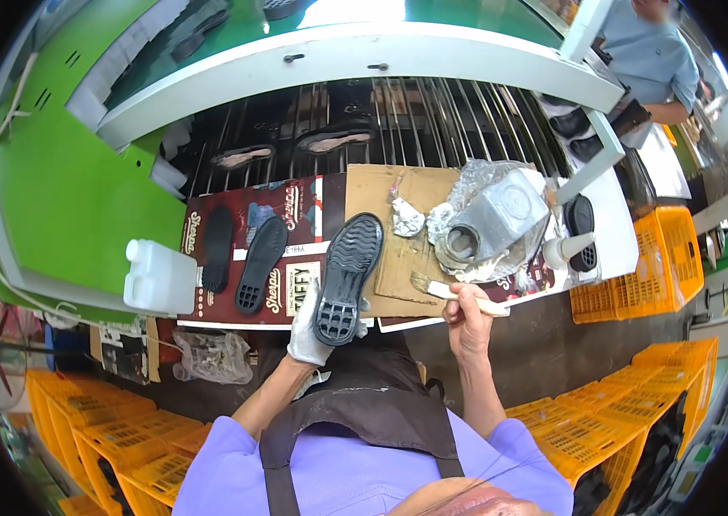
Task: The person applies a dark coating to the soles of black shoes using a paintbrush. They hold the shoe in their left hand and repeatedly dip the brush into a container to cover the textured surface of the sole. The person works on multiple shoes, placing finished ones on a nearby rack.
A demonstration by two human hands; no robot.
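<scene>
My left hand (pixel 306 334), in a pale glove, is closed round the heel end of a black shoe sole (pixel 349 275). The sole is raised toward me, its ridged toe part and gridded heel facing up. Bare, my right hand (pixel 467 325) grips a paintbrush (pixel 441 289) by its light handle, the bristles pointing left, apart from the sole. Two more black soles, one (pixel 262 262) beside the other (pixel 217 249), lie on dark red printed cardboard (pixel 200 211). Right of the brush, a cut-open translucent plastic jug (pixel 510 206) lies on crumpled plastic wrap.
A white jug (pixel 159 277) stands at the left by a green machine panel (pixel 46 172). Beyond the cardboard runs a roller conveyor (pixel 433 112) carrying shoe parts, under a white frame bar (pixel 338 52). Orange crates (pixel 639 267) stand right and behind. Another person (pixel 652 60) is at upper right.
</scene>
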